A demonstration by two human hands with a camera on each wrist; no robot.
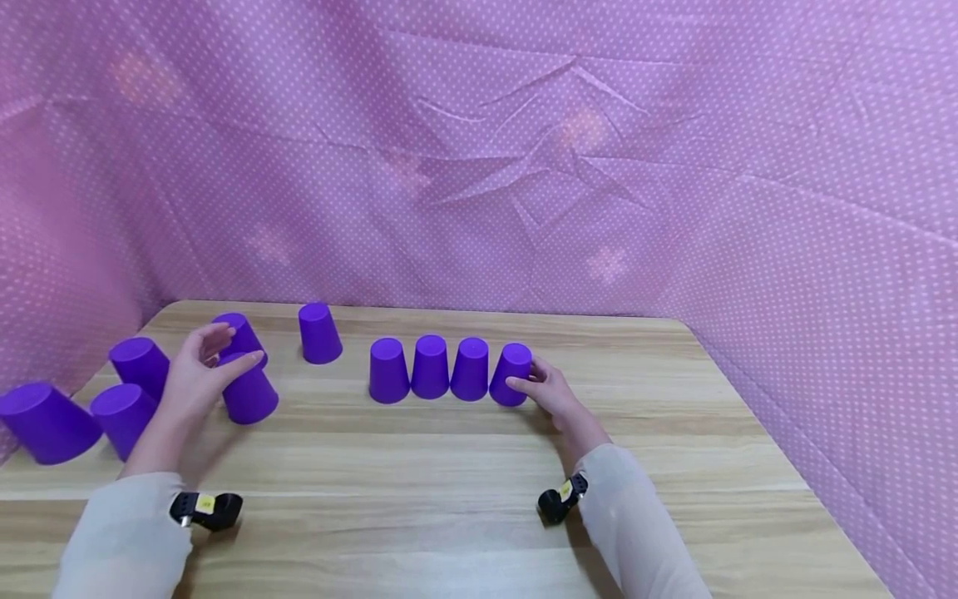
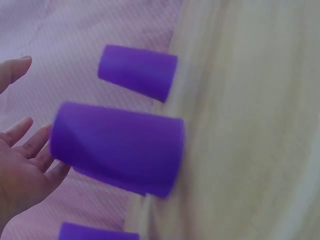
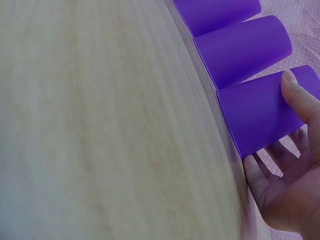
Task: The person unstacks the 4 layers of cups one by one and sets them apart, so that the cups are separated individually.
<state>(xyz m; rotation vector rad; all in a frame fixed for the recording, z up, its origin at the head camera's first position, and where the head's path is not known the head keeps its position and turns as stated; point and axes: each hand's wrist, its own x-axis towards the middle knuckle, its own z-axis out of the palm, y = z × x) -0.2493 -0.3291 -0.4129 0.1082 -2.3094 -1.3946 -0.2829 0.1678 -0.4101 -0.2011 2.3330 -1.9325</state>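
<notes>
Purple cups stand upside down on a wooden table. At the right end of a row of several, my right hand (image 1: 552, 389) grips the last cup (image 1: 511, 376). Its thumb lies on that cup's side in the right wrist view, with the other fingers partly hidden behind. On the left, my left hand (image 1: 196, 370) is spread beside a near cup (image 1: 250, 394), thumb well apart from the fingers. The left wrist view shows nothing between thumb and fingers; whether the fingertips touch the large cup (image 2: 117, 147) there I cannot tell. Behind the near cup is another cup (image 1: 238, 334).
More upturned cups stand at the far left, among them a front one (image 1: 49, 423) and a rear one (image 1: 140, 366). One cup (image 1: 319, 334) stands alone near the back edge. A pink dotted cloth (image 1: 524, 208) hangs around the wooden table (image 1: 419, 507).
</notes>
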